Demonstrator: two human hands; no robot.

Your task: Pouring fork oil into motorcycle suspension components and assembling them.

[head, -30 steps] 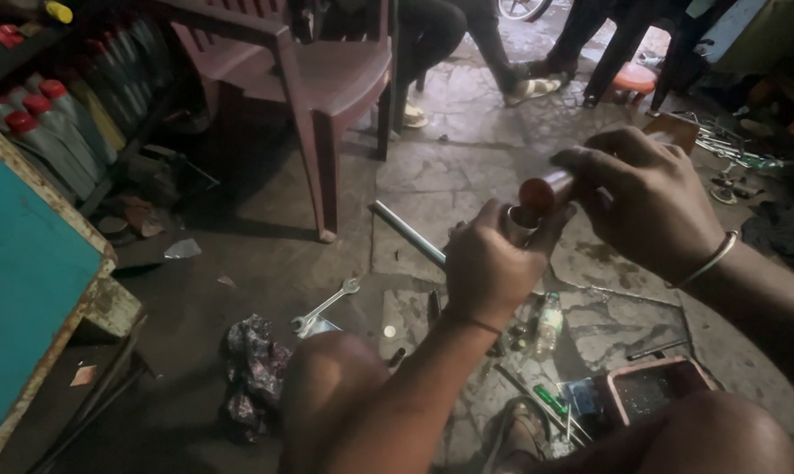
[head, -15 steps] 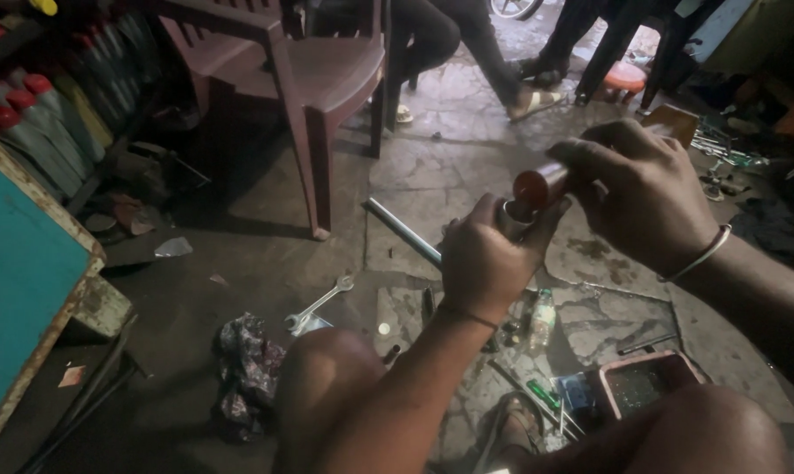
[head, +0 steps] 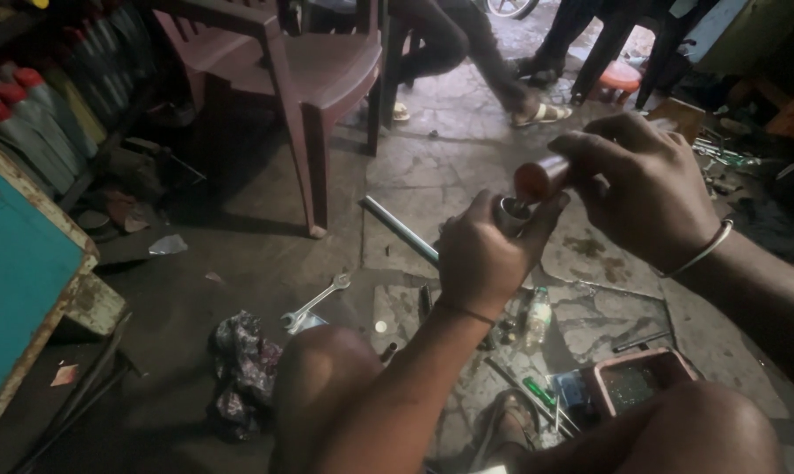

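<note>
Gripping a small metal cylinder (head: 509, 213), the left hand (head: 485, 259) is held at mid-frame above the stone floor (head: 467, 167), its fingers curled shut around the part so that only the open top end shows. Just to the right, and slightly higher, a rod-like tool with a red-orange end (head: 537, 178) is pinched in the closed fingers of the right hand (head: 647, 193). The tool's long axis is seen to slant down and leftward, its red tip almost touching the cylinder's mouth. Of the two, the left hand is nearer that mouth. A wrench (head: 313, 303) lies on the floor well below.
</note>
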